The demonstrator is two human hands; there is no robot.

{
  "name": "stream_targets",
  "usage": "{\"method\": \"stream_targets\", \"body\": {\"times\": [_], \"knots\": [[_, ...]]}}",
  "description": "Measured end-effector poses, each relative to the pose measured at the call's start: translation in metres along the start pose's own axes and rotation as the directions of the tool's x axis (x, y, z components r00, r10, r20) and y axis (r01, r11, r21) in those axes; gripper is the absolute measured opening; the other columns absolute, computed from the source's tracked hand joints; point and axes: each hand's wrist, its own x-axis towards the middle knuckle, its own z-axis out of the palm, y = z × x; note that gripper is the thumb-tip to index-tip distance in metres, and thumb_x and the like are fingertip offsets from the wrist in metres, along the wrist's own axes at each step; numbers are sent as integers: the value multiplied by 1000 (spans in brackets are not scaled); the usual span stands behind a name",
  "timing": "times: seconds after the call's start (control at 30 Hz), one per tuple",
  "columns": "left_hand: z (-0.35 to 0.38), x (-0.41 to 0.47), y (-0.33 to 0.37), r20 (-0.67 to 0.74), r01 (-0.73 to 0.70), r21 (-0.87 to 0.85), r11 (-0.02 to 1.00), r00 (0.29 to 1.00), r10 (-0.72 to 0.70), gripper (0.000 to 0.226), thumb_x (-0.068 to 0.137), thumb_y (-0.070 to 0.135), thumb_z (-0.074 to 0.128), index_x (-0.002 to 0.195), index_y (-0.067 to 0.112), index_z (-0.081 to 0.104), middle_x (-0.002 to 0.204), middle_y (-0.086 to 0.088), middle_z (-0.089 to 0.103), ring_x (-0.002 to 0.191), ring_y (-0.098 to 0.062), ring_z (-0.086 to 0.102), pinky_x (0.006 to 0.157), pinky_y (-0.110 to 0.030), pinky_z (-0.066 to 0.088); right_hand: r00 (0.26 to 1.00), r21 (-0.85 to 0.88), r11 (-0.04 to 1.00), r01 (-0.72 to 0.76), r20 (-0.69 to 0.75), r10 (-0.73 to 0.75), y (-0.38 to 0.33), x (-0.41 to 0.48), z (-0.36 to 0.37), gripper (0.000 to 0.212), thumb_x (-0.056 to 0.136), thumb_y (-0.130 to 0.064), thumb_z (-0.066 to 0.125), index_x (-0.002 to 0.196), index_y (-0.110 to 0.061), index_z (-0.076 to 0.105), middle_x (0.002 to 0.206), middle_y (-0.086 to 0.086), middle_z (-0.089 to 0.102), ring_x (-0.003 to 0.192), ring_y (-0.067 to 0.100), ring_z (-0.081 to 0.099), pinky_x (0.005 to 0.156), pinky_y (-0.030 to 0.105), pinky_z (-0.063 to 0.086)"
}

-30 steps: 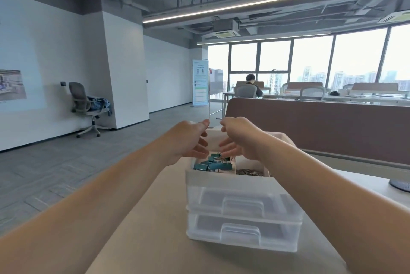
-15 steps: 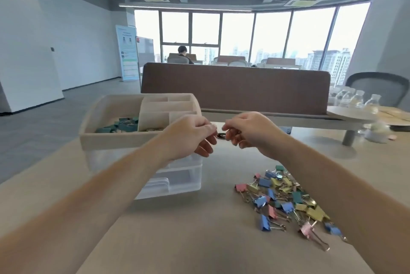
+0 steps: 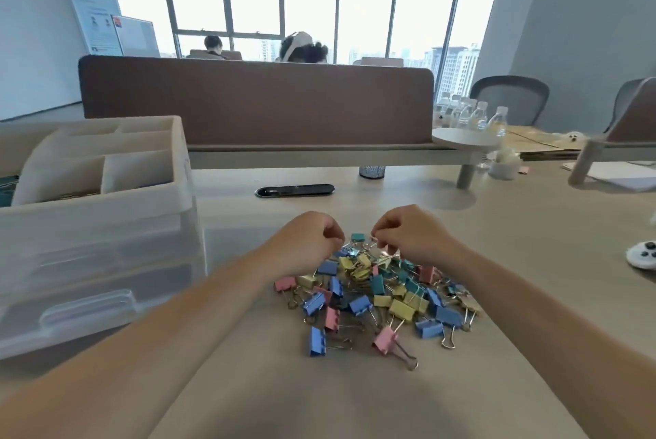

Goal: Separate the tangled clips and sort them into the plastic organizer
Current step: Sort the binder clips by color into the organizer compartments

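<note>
Head view: the pile of clips is seen heaped on the tabletop at the centre of the frame, in blue, yellow, pink and teal, with the wire handles crossed over one another. The left hand and the right hand are held at the upper edge of the pile, near each other but apart, and a teal clip is seen in the gap between them. The left fingers are curled in toward the thumb just above the clips at that edge. The right fingers are curled downward and reach the wire handles there. Whether a clip is pinched by either hand cannot be told. A blue clip and a pink clip are found at the lower edge of the pile, farthest from the fingers. The plastic organizer is set at the left of the frame, apart from the pile, with a divided top tray above clear drawers. Water bottles are grouped at the upper right.
</note>
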Motion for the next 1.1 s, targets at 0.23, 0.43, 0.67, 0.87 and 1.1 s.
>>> {"method": "stream_targets", "body": {"times": [0.23,0.43,0.67,0.87,1.1], "knots": [[38,29,10,148,-121,191,974,985,93,23,90,30,65,112,25,68,103,8,62,90,-8,58,70,-21,43,997,-132,991,33,76,-23,46,10,3,7,90,-12,67,89,-18,70,86,-1,68,68,12,61,57,19,47],[62,35,18,307,-283,366,887,936,172,36,89,21,64,125,30,63,101,6,60,88,-12,55,74,-29,49,996,-191,981,21,85,-4,71,5,1,19,88,-14,66,74,-27,63,79,-2,66,69,14,63,63,27,54],[70,36,19,336,-339,490,803,924,185,37,90,19,63,126,30,62,112,2,58,100,-18,54,82,-33,50,978,-271,963,-3,199,59,81,-10,-8,19,86,-39,71,79,-22,64,78,-2,64,67,14,56,61,29,48],[77,35,19,249,-365,523,770,930,271,20,85,17,64,102,27,63,95,7,48,90,-18,53,74,-43,53,987,-496,868,12,147,70,69,-21,-4,21,85,-40,64,90,-20,66,88,2,66,79,20,63,66,32,54],[80,29,15,116,-308,341,888,951,286,17,88,15,63,103,22,66,99,2,65,89,-15,60,79,-39,52,986,-471,882,-9,143,86,65,-19,0,18,85,-35,65,86,-17,66,86,4,67,67,18,57,56,27,46]]}}
